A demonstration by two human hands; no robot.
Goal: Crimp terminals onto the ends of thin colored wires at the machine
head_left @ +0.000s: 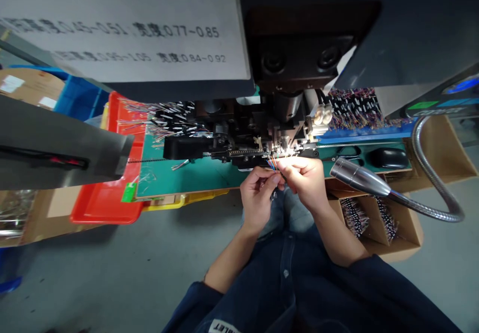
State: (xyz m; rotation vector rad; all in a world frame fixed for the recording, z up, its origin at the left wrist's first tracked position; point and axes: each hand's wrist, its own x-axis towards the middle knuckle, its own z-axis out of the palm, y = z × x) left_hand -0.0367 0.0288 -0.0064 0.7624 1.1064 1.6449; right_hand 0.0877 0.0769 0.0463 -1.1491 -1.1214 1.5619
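Note:
In the head view both of my hands meet at the front of a dark crimping machine (286, 106). My left hand (260, 195) is closed, thumb and fingers pinching a small bundle of thin coloured wires (272, 163). Blue and orange strands fan out from its fingertips towards the lit tooling. Close beside it, my right hand (305, 178) is also closed, its fingertips at the wires just below the bright spot of the machine. A strip of metal terminals (247, 152) runs across the machine. My fingers hide the exact grip on the wires.
A gooseneck lamp (361, 177) reaches in from the right. On the green bench mat (194, 177) lie loose wire ends; a red tray (107, 205) stands left. Wire bundles (355, 108) fill a blue tray behind. A cardboard box (406, 245) with more bundles sits lower right.

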